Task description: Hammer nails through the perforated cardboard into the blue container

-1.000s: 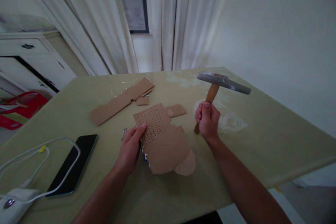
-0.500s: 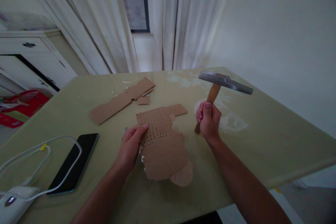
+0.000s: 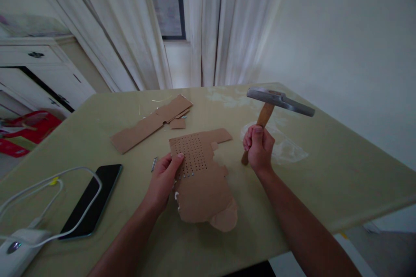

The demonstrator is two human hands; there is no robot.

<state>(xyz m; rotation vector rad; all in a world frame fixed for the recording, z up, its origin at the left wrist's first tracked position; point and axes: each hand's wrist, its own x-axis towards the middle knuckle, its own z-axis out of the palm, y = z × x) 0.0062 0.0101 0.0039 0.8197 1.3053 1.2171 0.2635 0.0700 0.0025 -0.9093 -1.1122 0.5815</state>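
Observation:
My left hand (image 3: pixel 163 177) grips the left edge of a torn brown cardboard piece (image 3: pixel 201 177) punched with a grid of small holes; it lies on the olive table (image 3: pixel 325 169). My right hand (image 3: pixel 258 149) is closed around the wooden handle of a hammer (image 3: pixel 276 100), held upright with its metal head raised above the table, to the right of the cardboard. A loose nail (image 3: pixel 154 164) lies just left of my left hand.
A long cardboard strip (image 3: pixel 149 123) with small scraps lies farther back. A black phone (image 3: pixel 91 199), white cables (image 3: pixel 48 184) and a white device (image 3: pixel 16 253) sit at the left front. A white cabinet (image 3: pixel 39 73) and curtains (image 3: pixel 221 26) stand behind the table.
The perforated cardboard has been lowered and now lies flatter on the table, shifted slightly left. The hammer and my right hand have barely moved.

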